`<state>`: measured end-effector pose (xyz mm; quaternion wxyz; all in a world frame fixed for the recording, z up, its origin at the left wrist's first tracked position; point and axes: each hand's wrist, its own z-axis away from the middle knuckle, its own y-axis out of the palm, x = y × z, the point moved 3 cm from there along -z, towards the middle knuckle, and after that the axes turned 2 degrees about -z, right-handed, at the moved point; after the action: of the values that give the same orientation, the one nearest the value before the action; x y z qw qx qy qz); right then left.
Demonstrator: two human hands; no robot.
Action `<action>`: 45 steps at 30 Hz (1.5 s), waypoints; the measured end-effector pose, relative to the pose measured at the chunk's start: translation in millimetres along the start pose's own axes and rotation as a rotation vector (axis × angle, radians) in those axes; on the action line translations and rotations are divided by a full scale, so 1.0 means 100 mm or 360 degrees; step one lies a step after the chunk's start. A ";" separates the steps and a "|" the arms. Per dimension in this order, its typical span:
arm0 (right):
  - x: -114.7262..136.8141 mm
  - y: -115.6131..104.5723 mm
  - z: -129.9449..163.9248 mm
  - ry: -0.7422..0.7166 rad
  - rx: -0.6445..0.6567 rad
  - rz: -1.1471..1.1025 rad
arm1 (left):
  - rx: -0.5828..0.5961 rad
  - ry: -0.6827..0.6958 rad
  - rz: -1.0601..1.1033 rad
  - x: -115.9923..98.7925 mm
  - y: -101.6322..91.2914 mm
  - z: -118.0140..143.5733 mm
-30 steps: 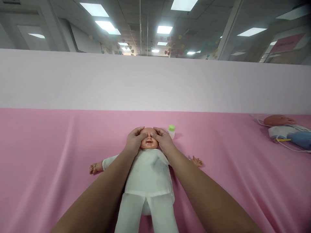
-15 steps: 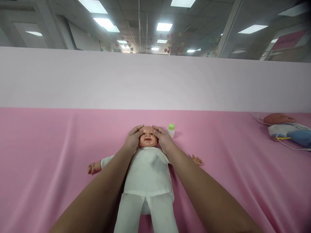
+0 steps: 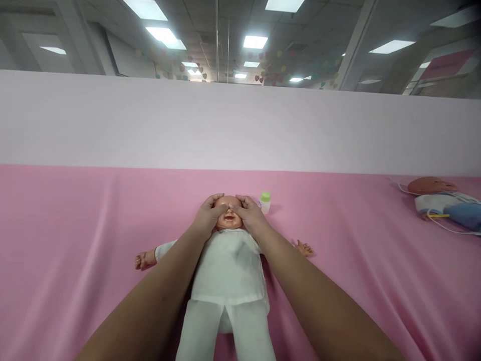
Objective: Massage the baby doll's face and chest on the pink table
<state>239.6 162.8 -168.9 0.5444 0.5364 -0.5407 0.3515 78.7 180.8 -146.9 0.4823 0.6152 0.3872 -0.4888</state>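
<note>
The plastic baby doll in white clothes (image 3: 230, 273) lies face-up on the pink cloth (image 3: 75, 250). The left hand (image 3: 206, 216) and right hand (image 3: 252, 215) cup its head, thumbs pressed over the eyes. A small green-capped bottle (image 3: 265, 202) stands just beside the head.

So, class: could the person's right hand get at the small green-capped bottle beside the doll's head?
Probably yes: the right hand rests on the doll, the bottle stands just beyond it, nothing between.
</note>
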 end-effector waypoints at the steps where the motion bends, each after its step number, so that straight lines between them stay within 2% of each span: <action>1: -0.01 0.00 -0.01 0.0006 -0.0004 0.0006 | 0.0007 0.0008 0.0006 0.00 0.00 0.00; 5: -0.02 -0.01 -0.02 0.0006 -0.0038 -0.0001 | 0.0034 0.0011 0.0067 0.02 0.02 -0.01; 9: -0.01 -0.02 0.00 0.0099 0.0001 -0.0191 | -0.0012 -0.0045 0.0226 0.03 0.00 -0.02; 15: 0.00 -0.09 0.05 0.0202 0.0139 -0.0381 | -0.0037 -0.0167 0.0351 -0.01 -0.03 0.01; 20: 0.04 -0.07 0.08 0.0188 0.0221 -0.0395 | 0.0079 -0.0154 0.0358 -0.02 -0.02 0.05; 22: 0.06 -0.04 0.08 0.0146 0.0179 -0.0334 | 0.0104 -0.0103 0.0298 -0.01 -0.01 0.04; 28: 0.03 0.01 0.02 0.0091 0.0050 -0.0149 | 0.0002 -0.0010 0.0104 0.04 0.00 -0.02; 35: -0.04 0.01 -0.05 0.0058 -0.0048 -0.0180 | -0.0066 -0.0055 0.0172 0.02 0.03 -0.02; 41: -0.07 -0.06 -0.03 0.0213 0.0049 -0.0413 | -0.0071 -0.0186 0.0301 -0.01 0.00 -0.01; 45: -0.06 -0.09 0.00 0.0267 0.0160 -0.0535 | 0.0010 -0.0184 0.0419 -0.02 -0.06 0.01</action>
<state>247.0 162.9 -176.5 0.6110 0.6145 -0.3781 0.3257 72.1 181.5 -146.0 0.5618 0.6330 0.2732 -0.4573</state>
